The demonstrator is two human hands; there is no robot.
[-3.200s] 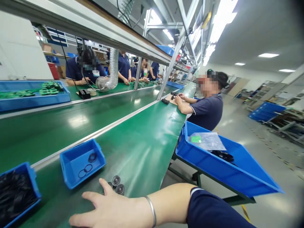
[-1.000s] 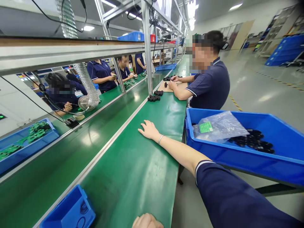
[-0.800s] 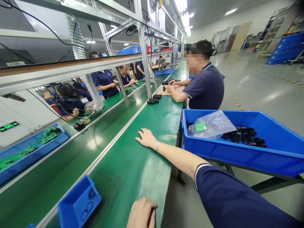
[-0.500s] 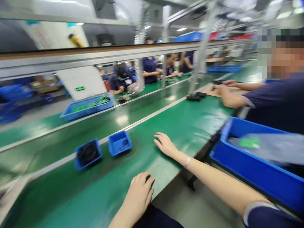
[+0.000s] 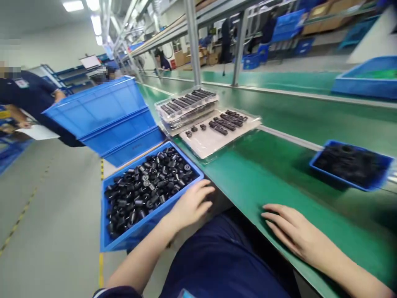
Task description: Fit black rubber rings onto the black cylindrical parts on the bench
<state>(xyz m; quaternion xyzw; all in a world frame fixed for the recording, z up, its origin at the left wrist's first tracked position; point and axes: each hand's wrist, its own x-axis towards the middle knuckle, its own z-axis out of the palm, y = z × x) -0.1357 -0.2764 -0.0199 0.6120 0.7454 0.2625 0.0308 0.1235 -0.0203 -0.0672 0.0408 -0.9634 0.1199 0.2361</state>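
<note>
My left hand (image 5: 190, 205) lies against the near rim of a blue plastic crate (image 5: 139, 224), its fingers slightly curled and nothing visible in them. The crate is heaped with short black cylindrical parts (image 5: 145, 194). My right hand (image 5: 294, 231) rests flat and empty on the green belt (image 5: 263, 174). Beyond the crate, a stack of clear plastic trays (image 5: 186, 105) holds rows of black parts. Beside it, more black parts lie on a pale flat tray (image 5: 198, 145). A small blue bin (image 5: 344, 179) full of black items stands to the right.
Empty blue crates (image 5: 105, 116) are stacked at the bench's left edge. A person in a navy shirt (image 5: 25, 95) stands to the left, holding white paper. A blue tray (image 5: 366, 78) sits on the far belt. Steel uprights rise between the belts.
My view has swung sharply left along the bench, bringing the crate of black parts and the plastic trays into sight. My left hand has moved from the belt to the crate's rim.
</note>
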